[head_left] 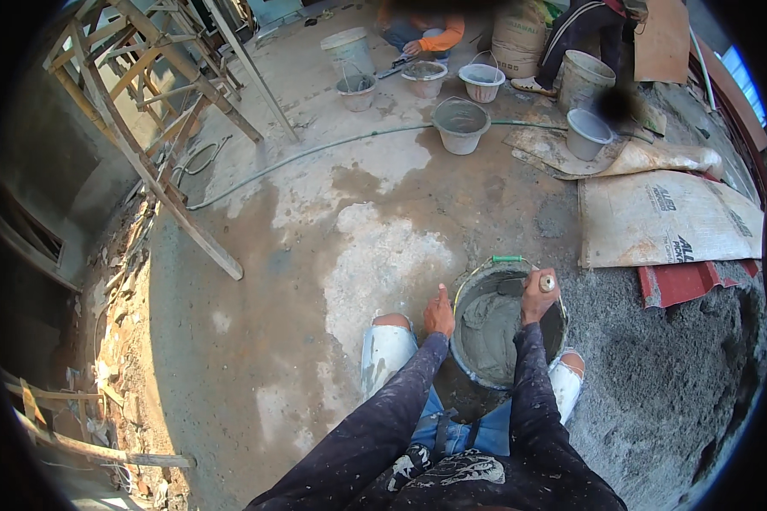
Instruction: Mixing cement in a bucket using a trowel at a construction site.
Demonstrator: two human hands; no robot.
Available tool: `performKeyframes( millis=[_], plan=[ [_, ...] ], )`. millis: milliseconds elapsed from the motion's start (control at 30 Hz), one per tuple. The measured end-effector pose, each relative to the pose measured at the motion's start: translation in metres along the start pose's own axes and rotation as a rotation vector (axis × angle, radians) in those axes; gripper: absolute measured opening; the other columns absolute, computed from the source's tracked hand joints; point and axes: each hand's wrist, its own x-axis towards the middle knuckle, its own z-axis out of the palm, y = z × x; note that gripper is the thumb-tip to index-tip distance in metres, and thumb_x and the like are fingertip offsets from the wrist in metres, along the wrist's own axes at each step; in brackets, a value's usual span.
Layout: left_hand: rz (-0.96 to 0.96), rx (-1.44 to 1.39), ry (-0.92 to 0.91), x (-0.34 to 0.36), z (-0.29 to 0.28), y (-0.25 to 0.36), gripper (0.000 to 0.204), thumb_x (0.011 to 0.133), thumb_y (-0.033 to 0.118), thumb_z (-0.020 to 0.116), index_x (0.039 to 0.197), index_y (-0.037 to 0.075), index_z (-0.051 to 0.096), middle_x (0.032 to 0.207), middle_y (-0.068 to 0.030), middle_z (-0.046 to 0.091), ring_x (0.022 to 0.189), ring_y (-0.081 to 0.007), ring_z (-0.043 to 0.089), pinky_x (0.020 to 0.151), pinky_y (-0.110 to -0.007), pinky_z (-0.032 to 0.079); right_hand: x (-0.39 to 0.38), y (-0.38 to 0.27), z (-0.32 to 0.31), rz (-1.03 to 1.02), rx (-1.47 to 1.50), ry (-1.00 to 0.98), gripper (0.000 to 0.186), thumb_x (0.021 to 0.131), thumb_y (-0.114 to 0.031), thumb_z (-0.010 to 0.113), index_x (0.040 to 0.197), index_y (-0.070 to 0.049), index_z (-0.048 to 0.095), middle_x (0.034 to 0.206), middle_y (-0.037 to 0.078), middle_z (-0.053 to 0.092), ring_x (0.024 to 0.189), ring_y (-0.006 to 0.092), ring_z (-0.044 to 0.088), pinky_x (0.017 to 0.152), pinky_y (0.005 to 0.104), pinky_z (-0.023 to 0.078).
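Observation:
A round bucket point(462, 356) of wet grey mortar point(489, 328) stands between my knees, its wire handle with a green grip point(508, 258) lying toward the far rim. My right hand point(537, 300) is closed round the handle of a trowel point(548, 282) above the mortar's right side; only the handle's butt shows, and the blade is hidden. At the bucket's left rim is my left hand point(440, 313), fingers curled and one digit pointing away from me. It appears to grip the rim, though the contact is partly hidden.
Grey sand point(656, 366) lies at right, beside flattened sacks point(669, 220) and a red sheet point(694, 283). Beyond, a hose point(315, 162) crosses the wet concrete floor. Several buckets point(461, 126) stand near two people point(435, 38). Wooden scaffolding point(132, 128) leans at left.

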Motion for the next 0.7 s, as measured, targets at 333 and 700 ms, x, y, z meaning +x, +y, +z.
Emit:
performKeyframes(
  millis=[333, 700],
  plan=[
    [-0.064, 0.174, -0.042, 0.001, -0.007, 0.013, 0.078, 0.094, 0.064, 0.027, 0.105, -0.003, 0.066, 0.112, -0.0259, 0.063, 0.103, -0.0435, 0.059, 0.091, -0.051, 0.043, -0.047, 0.037, -0.016, 0.452, 0.015, -0.298, 0.022, 0.088, -0.01, 0.056, 0.067, -0.006, 0.049, 0.055, 0.001, 0.046, 0.046, 0.0116, 0.046, 0.045, 0.0282, 0.039],
    [-0.131, 0.053, 0.013, -0.022, -0.001, 0.022, 0.085, 0.096, 0.062, 0.019, 0.089, -0.008, 0.068, 0.095, -0.0307, 0.064, 0.096, -0.0466, 0.059, 0.086, -0.052, 0.042, -0.045, -0.106, -0.063, 0.212, -0.281, -0.258, 0.033, 0.09, -0.016, 0.062, 0.061, -0.006, 0.051, 0.051, 0.001, 0.049, 0.044, 0.0097, 0.046, 0.043, 0.0263, 0.037]
  ],
)
